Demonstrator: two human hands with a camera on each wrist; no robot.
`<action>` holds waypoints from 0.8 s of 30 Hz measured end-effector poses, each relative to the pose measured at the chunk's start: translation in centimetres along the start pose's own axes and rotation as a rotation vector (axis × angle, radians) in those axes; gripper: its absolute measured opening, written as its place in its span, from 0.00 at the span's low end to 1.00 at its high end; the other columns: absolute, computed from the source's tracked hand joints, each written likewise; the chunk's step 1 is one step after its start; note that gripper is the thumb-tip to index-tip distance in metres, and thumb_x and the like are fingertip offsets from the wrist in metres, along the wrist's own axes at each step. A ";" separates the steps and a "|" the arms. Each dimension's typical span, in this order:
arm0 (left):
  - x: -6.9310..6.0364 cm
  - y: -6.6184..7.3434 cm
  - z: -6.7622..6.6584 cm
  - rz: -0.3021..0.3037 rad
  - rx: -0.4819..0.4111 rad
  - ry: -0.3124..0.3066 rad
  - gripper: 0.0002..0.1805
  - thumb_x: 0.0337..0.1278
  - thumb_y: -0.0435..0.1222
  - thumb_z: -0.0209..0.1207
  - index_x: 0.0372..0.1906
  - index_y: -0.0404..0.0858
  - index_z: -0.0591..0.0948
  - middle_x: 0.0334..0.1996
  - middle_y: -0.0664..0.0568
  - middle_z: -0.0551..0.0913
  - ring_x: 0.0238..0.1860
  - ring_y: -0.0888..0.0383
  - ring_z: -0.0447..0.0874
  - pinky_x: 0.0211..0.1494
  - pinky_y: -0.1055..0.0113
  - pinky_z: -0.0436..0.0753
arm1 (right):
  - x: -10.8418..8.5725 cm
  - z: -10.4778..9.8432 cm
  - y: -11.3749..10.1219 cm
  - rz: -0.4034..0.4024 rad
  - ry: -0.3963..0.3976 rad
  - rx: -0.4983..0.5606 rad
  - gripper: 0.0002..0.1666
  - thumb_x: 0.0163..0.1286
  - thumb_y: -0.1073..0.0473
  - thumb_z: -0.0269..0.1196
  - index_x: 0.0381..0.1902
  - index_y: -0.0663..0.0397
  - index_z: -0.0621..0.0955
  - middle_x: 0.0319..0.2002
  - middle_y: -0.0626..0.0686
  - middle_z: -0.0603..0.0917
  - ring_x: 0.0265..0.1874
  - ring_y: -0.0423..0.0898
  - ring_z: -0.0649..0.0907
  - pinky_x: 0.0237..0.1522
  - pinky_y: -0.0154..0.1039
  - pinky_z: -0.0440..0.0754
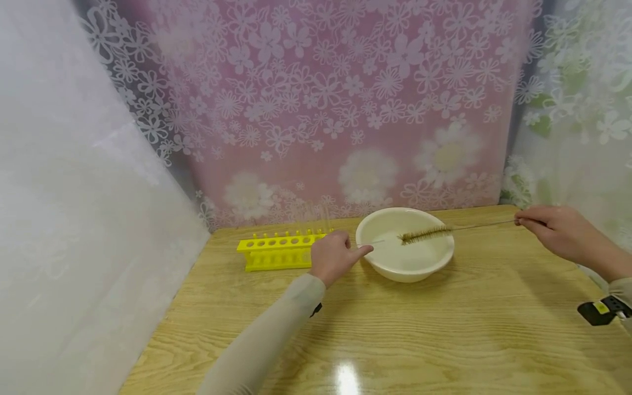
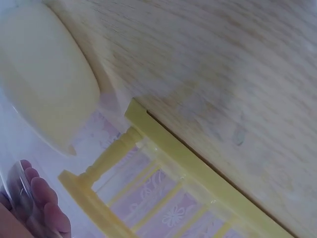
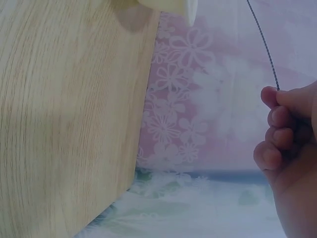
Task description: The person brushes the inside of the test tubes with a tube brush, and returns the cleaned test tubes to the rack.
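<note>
My left hand (image 1: 334, 255) grips a clear glass test tube (image 1: 375, 242), whose end points right over the cream basin (image 1: 407, 274). In the left wrist view, the curled fingers (image 2: 43, 191) wrap round the transparent tube. On the other side, my right hand (image 1: 563, 231) pinches the thin twisted-wire handle (image 3: 266, 45) of a test tube brush (image 1: 425, 235). The brush's tan bristles hang above the basin, apart from the tube and pointing left toward it. Just left of the left hand stands a yellow test tube rack (image 1: 275, 241), partly hidden by that hand.
Several clear tubes (image 1: 311, 213) stand upright at the rack's right part. The wooden table (image 1: 395, 329) ends at a pink floral curtain (image 1: 316, 109) behind, with a pale sheet (image 1: 89, 219) on the left and another floral sheet (image 1: 577, 137) on the right.
</note>
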State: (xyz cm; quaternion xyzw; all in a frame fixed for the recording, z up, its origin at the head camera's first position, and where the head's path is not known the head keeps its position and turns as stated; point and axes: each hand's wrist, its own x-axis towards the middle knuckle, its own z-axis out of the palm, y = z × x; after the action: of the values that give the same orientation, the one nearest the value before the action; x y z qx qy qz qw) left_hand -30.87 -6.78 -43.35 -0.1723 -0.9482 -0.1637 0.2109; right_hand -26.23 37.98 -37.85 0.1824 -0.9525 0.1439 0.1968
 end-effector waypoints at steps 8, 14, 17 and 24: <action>0.3 0.1 -0.3 0.019 0.089 -0.037 0.32 0.53 0.74 0.55 0.21 0.50 0.74 0.17 0.61 0.72 0.14 0.63 0.67 0.17 0.68 0.65 | -0.1 0.3 0.1 0.003 0.019 -0.004 0.15 0.75 0.70 0.56 0.53 0.76 0.80 0.43 0.67 0.86 0.40 0.66 0.85 0.35 0.56 0.82; 0.6 0.2 -0.2 0.061 0.195 -0.034 0.32 0.52 0.75 0.55 0.22 0.50 0.74 0.19 0.62 0.71 0.14 0.64 0.68 0.16 0.70 0.65 | -0.1 0.3 0.2 0.006 0.023 -0.008 0.14 0.75 0.69 0.56 0.52 0.75 0.81 0.42 0.66 0.87 0.39 0.65 0.85 0.34 0.55 0.82; 0.8 0.3 -0.2 0.086 0.244 -0.027 0.32 0.51 0.75 0.56 0.21 0.50 0.74 0.18 0.61 0.71 0.13 0.64 0.68 0.15 0.70 0.64 | -0.1 0.3 0.1 0.002 0.028 -0.014 0.13 0.75 0.69 0.57 0.51 0.73 0.82 0.41 0.64 0.87 0.38 0.62 0.85 0.31 0.50 0.82; 1.2 0.6 -0.4 0.162 0.375 -0.020 0.34 0.51 0.75 0.55 0.32 0.49 0.84 0.27 0.60 0.82 0.18 0.64 0.72 0.16 0.71 0.65 | -0.4 0.4 0.1 -0.013 0.058 -0.022 0.12 0.72 0.70 0.59 0.49 0.70 0.84 0.39 0.60 0.88 0.34 0.56 0.85 0.27 0.37 0.78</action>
State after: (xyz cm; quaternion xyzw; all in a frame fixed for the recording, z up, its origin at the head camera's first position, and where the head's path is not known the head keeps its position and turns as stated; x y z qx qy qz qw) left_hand -31.52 -6.15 -42.29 -0.2075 -0.9471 0.0348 0.2422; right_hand -26.03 38.08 -38.39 0.1820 -0.9468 0.1373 0.2272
